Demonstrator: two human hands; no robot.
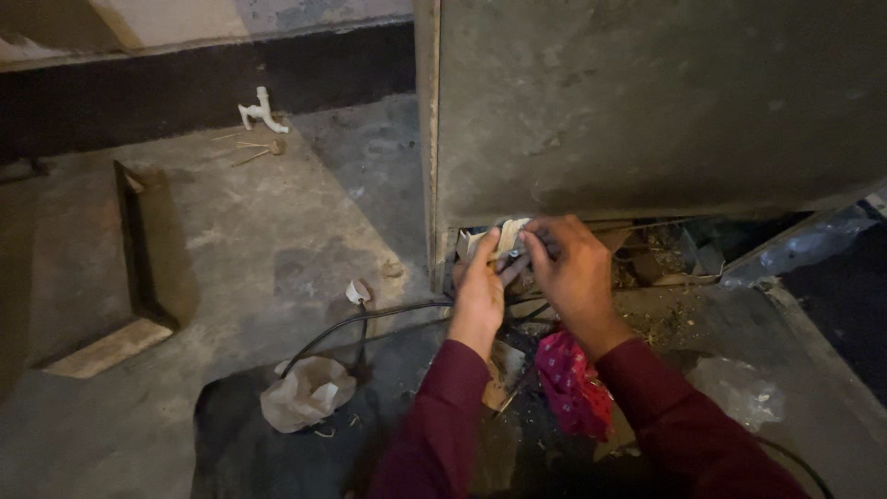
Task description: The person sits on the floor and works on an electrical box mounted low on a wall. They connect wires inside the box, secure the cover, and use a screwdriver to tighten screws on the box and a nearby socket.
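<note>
Head view, tape roll [507, 237] — between both hands' fingers [534, 242]

- Dim, warm light falls from above, brightest on the floor [231, 240] at left.
- Deep shadow fills the lower middle and right edge.
- Grainy, soft picture; slight blur on both hands; no glare.

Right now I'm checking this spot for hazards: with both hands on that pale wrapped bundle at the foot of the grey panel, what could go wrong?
1. Left hand and right hand pinch the pale taped bundle bare; if it joins live wiring, a shock is possible.
2. The black cable loops across the concrete floor, where it could snag.
3. Dim light hides the debris-filled gap under the grey panel.
</note>
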